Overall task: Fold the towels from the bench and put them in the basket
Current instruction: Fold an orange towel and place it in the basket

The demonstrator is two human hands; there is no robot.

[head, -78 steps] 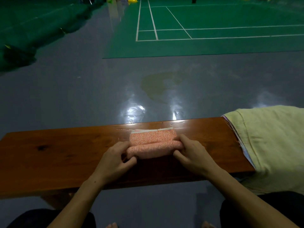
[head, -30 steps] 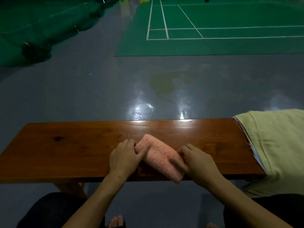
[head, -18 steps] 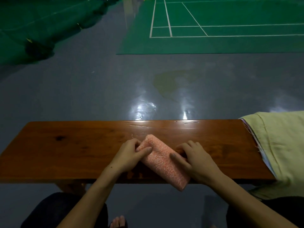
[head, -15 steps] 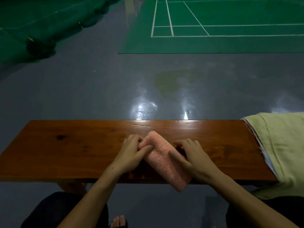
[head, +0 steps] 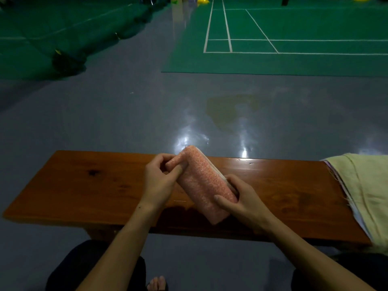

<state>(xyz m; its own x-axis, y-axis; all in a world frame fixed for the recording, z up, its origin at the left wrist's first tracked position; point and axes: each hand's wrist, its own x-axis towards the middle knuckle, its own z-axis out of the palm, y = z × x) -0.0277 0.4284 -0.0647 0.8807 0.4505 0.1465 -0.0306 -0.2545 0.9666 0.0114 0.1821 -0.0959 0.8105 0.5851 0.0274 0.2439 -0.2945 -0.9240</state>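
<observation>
A small orange-pink towel (head: 204,183), folded into a thick narrow bundle, is held slanted above the wooden bench (head: 84,185). My left hand (head: 160,181) pinches its far upper end with fingers and thumb. My right hand (head: 241,198) grips its near lower part, thumb on top and fingers curled under. A white edge of the towel shows along its right side. No basket is in view.
A pale yellow cloth (head: 365,190) drapes over the bench's right end, with other fabric edges under it. Beyond the bench lies shiny grey floor, then a green court mat (head: 273,38). My knees and a bare foot (head: 157,283) sit below the bench.
The towel went from lying flat, being folded across the bench, to a bundle turned diagonal. Both hands have now lifted it off the bench, its far end raised higher.
</observation>
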